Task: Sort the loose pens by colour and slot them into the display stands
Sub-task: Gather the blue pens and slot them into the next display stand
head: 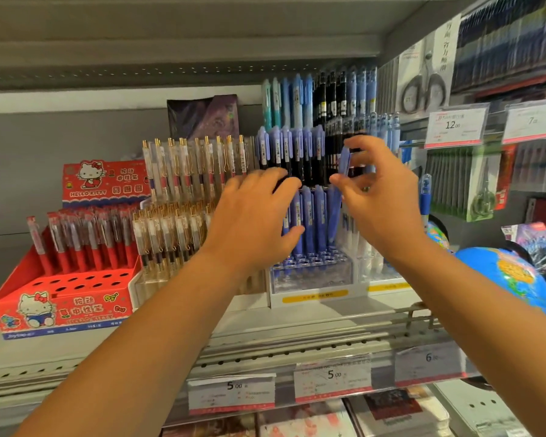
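A tiered clear display stand (312,272) in the middle of the shelf holds rows of blue and periwinkle pens (309,216), with several empty slots along its front row. My right hand (382,197) pinches a periwinkle pen (345,160) by its upper part, tilted, over the stand's right side. My left hand (259,216) rests with spread fingers against the blue pens on the stand's left side; whether it grips any of them is hidden.
A red Hello Kitty box (60,298) of red pens stands at the left, a clear stand of gold-clipped pens (177,222) beside it. Taller pen racks (328,96) rise behind. A blue globe (511,279) sits at the right, price tags (331,376) line the shelf edge.
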Demonstrator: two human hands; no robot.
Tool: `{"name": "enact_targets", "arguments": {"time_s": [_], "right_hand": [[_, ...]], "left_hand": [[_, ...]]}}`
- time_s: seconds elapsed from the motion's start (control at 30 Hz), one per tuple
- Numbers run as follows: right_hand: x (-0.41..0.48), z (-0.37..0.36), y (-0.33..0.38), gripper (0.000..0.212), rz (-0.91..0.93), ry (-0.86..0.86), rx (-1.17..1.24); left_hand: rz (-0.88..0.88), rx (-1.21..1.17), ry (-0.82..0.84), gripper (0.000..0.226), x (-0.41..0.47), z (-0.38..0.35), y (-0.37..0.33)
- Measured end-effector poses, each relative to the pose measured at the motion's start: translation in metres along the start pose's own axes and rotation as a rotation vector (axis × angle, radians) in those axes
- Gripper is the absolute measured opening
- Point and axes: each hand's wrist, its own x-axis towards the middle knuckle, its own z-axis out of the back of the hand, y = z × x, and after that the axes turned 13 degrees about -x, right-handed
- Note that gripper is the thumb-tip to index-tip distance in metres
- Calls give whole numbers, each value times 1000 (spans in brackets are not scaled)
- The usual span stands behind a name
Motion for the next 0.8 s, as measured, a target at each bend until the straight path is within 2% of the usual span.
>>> {"name": "enact_targets", "arguments": {"time_s": [0.13, 0.27, 0.47, 0.8], "right_hand": [[-4, -7, -1, 37, 31, 52, -166], [-5, -10, 0, 41, 0, 139, -222], [-7, -14, 4, 41, 5, 307, -436], [-7, -10, 5, 39, -44, 388, -458]], "left_hand": [[33, 112, 90, 79, 6, -15, 4], [48, 101, 71, 82, 6, -20, 7], [46, 130, 46, 86, 3, -24, 8], [45, 160, 8, 85, 2, -28, 8]]}}
